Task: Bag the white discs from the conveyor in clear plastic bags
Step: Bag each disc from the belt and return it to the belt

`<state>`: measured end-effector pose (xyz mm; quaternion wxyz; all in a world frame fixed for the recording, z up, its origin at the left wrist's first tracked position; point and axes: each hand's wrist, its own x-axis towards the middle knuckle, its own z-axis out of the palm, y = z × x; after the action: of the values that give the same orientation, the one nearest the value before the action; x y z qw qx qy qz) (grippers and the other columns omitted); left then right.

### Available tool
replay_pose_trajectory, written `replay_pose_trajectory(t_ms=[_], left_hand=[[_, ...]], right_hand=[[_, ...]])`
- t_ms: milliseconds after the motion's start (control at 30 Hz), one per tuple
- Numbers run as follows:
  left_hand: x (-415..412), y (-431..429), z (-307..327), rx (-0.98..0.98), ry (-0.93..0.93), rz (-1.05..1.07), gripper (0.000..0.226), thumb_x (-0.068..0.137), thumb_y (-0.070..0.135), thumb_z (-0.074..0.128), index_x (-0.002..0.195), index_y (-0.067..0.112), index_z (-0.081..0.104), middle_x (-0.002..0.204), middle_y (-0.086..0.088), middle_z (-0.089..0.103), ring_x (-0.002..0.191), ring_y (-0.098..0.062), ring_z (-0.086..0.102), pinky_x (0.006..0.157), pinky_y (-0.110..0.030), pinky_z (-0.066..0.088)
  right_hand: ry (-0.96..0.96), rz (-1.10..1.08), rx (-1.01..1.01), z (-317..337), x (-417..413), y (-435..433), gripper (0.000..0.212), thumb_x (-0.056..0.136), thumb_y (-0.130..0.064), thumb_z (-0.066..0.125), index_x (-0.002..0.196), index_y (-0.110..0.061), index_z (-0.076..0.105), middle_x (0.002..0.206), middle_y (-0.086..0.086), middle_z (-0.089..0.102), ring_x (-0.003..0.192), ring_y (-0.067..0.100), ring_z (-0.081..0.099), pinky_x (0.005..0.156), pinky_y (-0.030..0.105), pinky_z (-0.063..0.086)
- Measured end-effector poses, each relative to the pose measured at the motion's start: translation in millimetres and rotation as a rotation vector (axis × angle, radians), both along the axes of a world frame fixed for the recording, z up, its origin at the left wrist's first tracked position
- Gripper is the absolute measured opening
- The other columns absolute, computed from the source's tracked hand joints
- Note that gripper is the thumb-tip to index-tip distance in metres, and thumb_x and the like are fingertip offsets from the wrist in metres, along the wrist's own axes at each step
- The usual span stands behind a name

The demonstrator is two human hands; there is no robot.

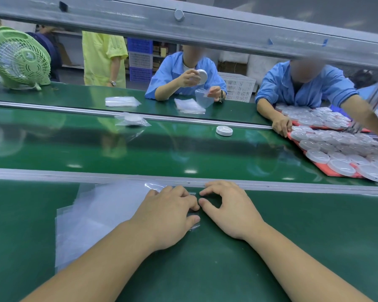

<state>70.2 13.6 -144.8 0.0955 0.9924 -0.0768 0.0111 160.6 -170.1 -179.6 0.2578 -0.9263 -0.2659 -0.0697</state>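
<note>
A stack of clear plastic bags lies on the green bench in front of me. My left hand rests on its right edge, with bent fingers and thumb gripping the top bag's edge. My right hand sits just right of the stack, its thumb and forefinger arched and slightly apart, their tips touching that same edge. One bare white disc lies on the conveyor belt beyond. A bagged disc lies further left on the belt.
A red tray piled with several white discs sits on the belt at right, under another person's hand. Two people in blue work opposite, with bag stacks by them. A green fan stands far left. A metal beam crosses overhead.
</note>
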Motion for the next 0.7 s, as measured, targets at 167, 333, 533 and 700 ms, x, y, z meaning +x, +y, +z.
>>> replay_pose_trajectory(t_ms=[167, 333, 533, 700], left_hand=[[0.3, 0.2, -1.2, -0.008, -0.003, -0.002, 0.036, 0.1, 0.058, 0.04, 0.13, 0.042, 0.052, 0.132, 0.017, 0.045, 0.127, -0.012, 0.04, 0.106, -0.037, 0.031], [0.9, 0.4, -2.5, -0.005, -0.008, -0.005, 0.037, 0.1, 0.058, 0.04, 0.131, 0.042, 0.052, 0.133, 0.017, 0.044, 0.127, -0.011, 0.039, 0.106, -0.037, 0.031], [1.2, 0.3, -3.3, -0.006, -0.008, -0.003, 0.036, 0.1, 0.058, 0.04, 0.131, 0.042, 0.052, 0.132, 0.017, 0.044, 0.127, -0.012, 0.039, 0.106, -0.038, 0.031], [0.5, 0.2, -3.1, -0.002, -0.014, -0.006, 0.037, 0.101, 0.058, 0.04, 0.131, 0.042, 0.052, 0.132, 0.017, 0.044, 0.127, -0.012, 0.039, 0.106, -0.038, 0.03]], right_hand=[[0.0, 0.0, 0.0, -1.2, 0.3, -0.3, 0.052, 0.078, -0.072, 0.041, 0.111, -0.044, 0.07, 0.126, -0.032, 0.057, 0.127, -0.005, 0.042, 0.114, 0.027, 0.031], [-0.002, 0.001, 0.003, -1.2, 0.7, 0.1, 0.051, 0.078, -0.072, 0.042, 0.111, -0.045, 0.07, 0.125, -0.032, 0.057, 0.126, -0.005, 0.042, 0.114, 0.027, 0.032], [0.002, -0.003, 0.001, -1.7, 0.5, -0.4, 0.05, 0.078, -0.072, 0.042, 0.111, -0.046, 0.07, 0.129, -0.031, 0.058, 0.129, -0.004, 0.042, 0.114, 0.027, 0.032], [0.012, -0.003, 0.008, -1.9, 1.2, -0.4, 0.05, 0.078, -0.072, 0.042, 0.11, -0.046, 0.07, 0.126, -0.032, 0.057, 0.128, -0.005, 0.041, 0.115, 0.029, 0.033]])
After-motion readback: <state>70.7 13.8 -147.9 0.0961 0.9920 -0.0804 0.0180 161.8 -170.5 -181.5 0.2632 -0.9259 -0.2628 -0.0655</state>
